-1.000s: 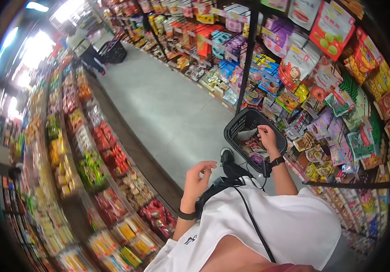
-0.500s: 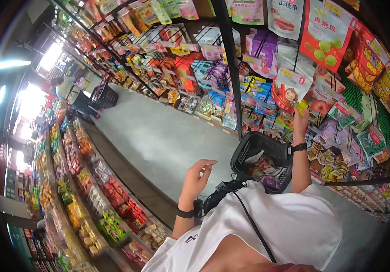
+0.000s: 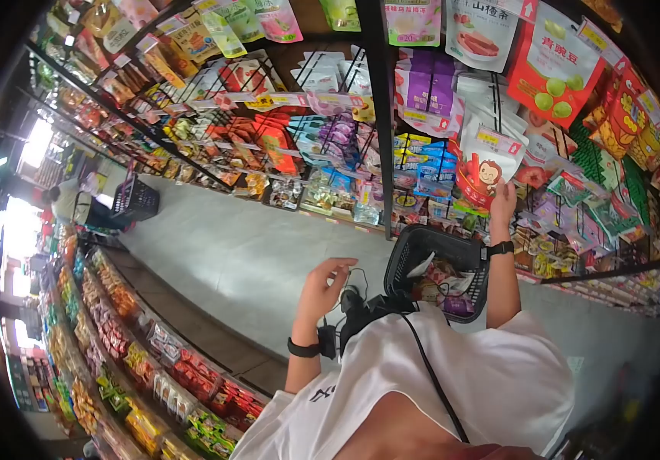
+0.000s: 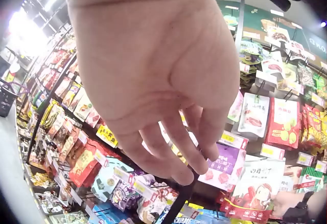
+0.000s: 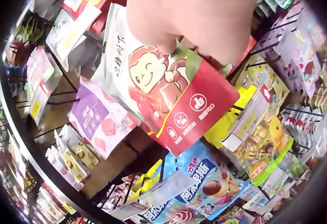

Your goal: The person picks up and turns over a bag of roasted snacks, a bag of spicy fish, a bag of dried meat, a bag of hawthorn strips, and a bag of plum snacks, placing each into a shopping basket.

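Observation:
My right hand (image 3: 503,201) is up at the rack, its fingers curled at the edge of a red and white snack bag (image 3: 477,178) with a cartoon monkey on it. In the right wrist view the hand (image 5: 196,17) grips the upper side of this bag (image 5: 168,88), and part of the fingers is hidden behind it. My left hand (image 3: 321,290) hovers over the aisle with loosely bent fingers and nothing in it. A black shopping basket (image 3: 453,247) is below my right wrist, holding several packets and a purple item.
Hooks around the bag carry a purple packet (image 5: 102,116), blue ice-cream-cone packets (image 5: 204,183) and a red pea bag (image 3: 556,65). Low bins of wrapped snacks (image 3: 192,376) line the left side. Farther down the aisle are a person (image 3: 77,205) and another basket (image 3: 137,198).
My right hand went from inside the basket up to the rack, showing something yellow-green at the fingers midway, and now grips the monkey bag. The view turned toward the rack; my left hand stays loose.

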Action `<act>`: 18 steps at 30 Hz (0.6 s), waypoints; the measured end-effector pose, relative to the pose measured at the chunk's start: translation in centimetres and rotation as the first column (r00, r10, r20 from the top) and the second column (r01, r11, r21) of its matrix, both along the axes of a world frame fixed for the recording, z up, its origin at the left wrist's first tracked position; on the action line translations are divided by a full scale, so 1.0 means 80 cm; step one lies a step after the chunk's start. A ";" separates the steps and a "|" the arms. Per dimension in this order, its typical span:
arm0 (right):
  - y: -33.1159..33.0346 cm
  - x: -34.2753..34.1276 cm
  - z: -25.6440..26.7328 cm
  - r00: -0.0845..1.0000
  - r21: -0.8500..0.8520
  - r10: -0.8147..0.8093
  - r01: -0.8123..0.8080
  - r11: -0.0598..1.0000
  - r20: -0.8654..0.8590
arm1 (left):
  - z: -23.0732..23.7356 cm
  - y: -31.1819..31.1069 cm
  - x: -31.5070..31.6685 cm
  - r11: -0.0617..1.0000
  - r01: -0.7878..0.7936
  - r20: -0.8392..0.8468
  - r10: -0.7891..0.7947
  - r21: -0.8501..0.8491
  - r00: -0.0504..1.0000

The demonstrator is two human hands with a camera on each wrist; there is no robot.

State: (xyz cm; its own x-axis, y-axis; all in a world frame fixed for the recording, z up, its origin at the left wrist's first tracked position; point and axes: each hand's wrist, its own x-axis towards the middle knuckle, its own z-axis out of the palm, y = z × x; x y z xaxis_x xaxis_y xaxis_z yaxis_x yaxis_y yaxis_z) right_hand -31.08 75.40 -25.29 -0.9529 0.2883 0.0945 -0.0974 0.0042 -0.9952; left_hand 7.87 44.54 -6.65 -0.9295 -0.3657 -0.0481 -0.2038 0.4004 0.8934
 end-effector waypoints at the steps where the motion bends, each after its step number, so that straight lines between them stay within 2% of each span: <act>1: -0.004 0.021 0.026 0.999 0.022 -0.039 0.039 0.999 -0.001 | 0.001 -0.014 -0.003 1.000 0.021 -0.011 -0.021 0.010 1.000; 2: -0.009 0.038 0.045 0.997 0.040 -0.077 0.077 0.996 -0.006 | 0.003 -0.030 -0.006 0.999 0.042 -0.026 -0.041 0.017 0.999; 5: 0.014 0.061 0.035 0.998 -0.001 0.061 -0.061 0.998 0.014 | 0.012 -0.073 -0.009 0.993 0.109 -0.060 -0.107 0.041 0.992; 6: 0.016 0.068 0.028 0.999 0.020 0.032 -0.032 0.999 -0.027 | 0.018 -0.086 -0.009 0.991 0.125 -0.056 -0.122 0.056 0.991; 10: -0.037 0.147 0.097 0.988 -0.045 -0.154 0.154 0.987 0.013 | -0.001 -0.140 -0.001 0.971 0.200 -0.056 -0.194 0.129 0.979; 13: -0.034 0.170 0.075 0.991 0.008 -0.125 0.124 0.992 0.040 | -0.021 -0.171 0.001 0.951 0.259 -0.011 -0.261 0.169 0.965; 14: -0.031 0.182 0.068 0.997 -0.075 -0.061 0.065 0.995 0.056 | -0.025 -0.179 0.000 0.945 0.278 0.018 -0.285 0.176 0.958; 17: -0.037 0.227 0.081 0.997 0.028 0.040 -0.042 0.999 0.071 | -0.032 -0.189 -0.008 0.924 0.339 0.008 -0.346 0.177 0.938; 18: -0.049 0.244 0.088 0.998 0.096 -0.027 0.021 0.995 0.060 | -0.032 -0.187 -0.012 0.917 0.362 0.027 -0.371 0.169 0.928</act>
State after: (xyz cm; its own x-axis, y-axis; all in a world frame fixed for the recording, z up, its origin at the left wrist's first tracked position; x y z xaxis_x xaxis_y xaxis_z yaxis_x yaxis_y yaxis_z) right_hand -11.56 71.49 -18.28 -0.9506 0.3036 0.0645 -0.0351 0.1013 -0.9942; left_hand 6.94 29.54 -9.25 -0.9908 0.0171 -0.1341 -0.1222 0.3108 0.9426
